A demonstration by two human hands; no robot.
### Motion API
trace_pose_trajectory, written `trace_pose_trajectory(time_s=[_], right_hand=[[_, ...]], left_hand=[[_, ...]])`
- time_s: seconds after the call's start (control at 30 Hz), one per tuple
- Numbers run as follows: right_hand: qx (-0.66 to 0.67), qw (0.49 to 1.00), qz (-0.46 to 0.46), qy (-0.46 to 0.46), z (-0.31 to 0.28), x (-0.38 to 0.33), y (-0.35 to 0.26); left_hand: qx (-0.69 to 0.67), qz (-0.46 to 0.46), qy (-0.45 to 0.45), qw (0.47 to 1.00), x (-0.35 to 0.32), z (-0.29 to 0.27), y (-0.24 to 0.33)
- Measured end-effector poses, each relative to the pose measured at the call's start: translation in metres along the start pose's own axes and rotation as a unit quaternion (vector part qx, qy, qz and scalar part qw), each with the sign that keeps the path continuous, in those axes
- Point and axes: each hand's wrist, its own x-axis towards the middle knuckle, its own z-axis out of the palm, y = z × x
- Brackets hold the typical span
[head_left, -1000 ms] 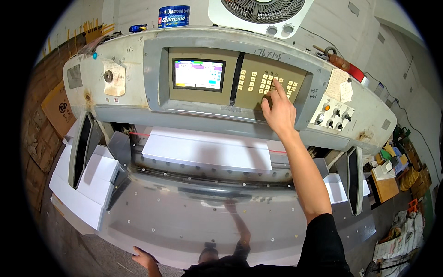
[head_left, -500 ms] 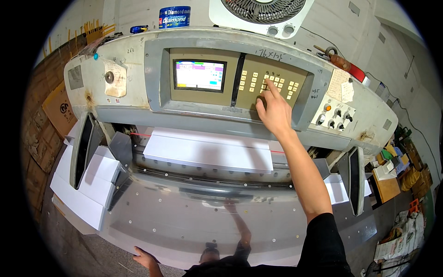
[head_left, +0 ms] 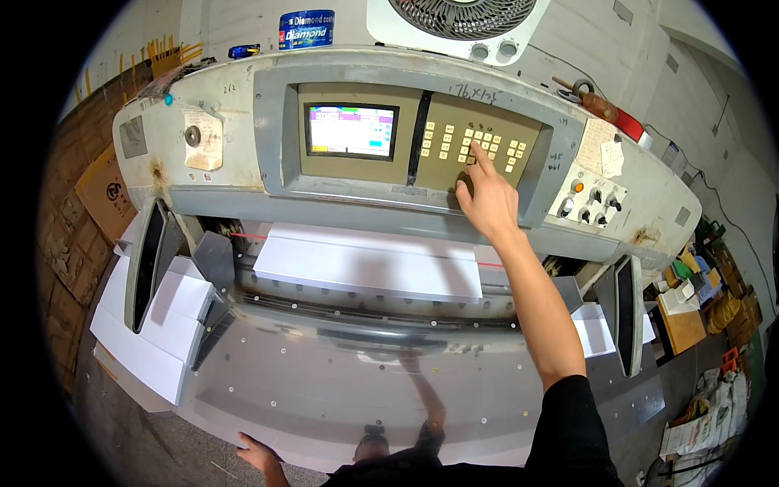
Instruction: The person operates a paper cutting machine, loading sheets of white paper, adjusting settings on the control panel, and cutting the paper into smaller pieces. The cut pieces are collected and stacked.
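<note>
My right hand (head_left: 489,196) reaches up to the keypad (head_left: 458,142) of a large grey-and-cream machine. Its index finger is stretched out onto the light-coloured keys, the thumb stands apart and the other fingers are bent; it holds nothing. Left of the keypad, a lit screen (head_left: 350,131) is set into the same recessed panel. My left hand (head_left: 258,454) rests at the near left edge of the metal table (head_left: 324,390), a finger stretched along it and the rest partly hidden. A stack of white paper (head_left: 369,264) lies under the machine's front beam.
More white sheets (head_left: 146,345) lie on the left side table, others (head_left: 595,331) at the right. Dark upright panels (head_left: 148,264) flank the opening. Knobs and switches (head_left: 591,201) sit on the right front. A fan (head_left: 462,16) and a blue tin (head_left: 306,30) stand on top.
My right index finger has moved slightly down and to the right across the keys. The purple band on the screen looks different. My left hand and the paper stack keep their places.
</note>
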Motion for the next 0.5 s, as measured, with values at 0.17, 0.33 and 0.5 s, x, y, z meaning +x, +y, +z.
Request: trace_pose_trajectory(time_s=[0.17, 0.33, 0.5], right_hand=[[-0.015, 0.999, 0.012, -0.030, 0.006, -0.016, 0.001], [0.006, 0.999, -0.010, -0.037, 0.014, -0.035, 0.010], [0.016, 0.998, 0.061, 0.011, 0.013, -0.051, 0.032]], left_hand=[[0.000, 0.000, 0.010, 1.000, -0.004, -0.001, 0.004], [-0.046, 0.045, 0.006, 0.998, 0.000, 0.000, -0.004], [0.109, 0.013, 0.011, 0.994, 0.012, -0.003, -0.009]])
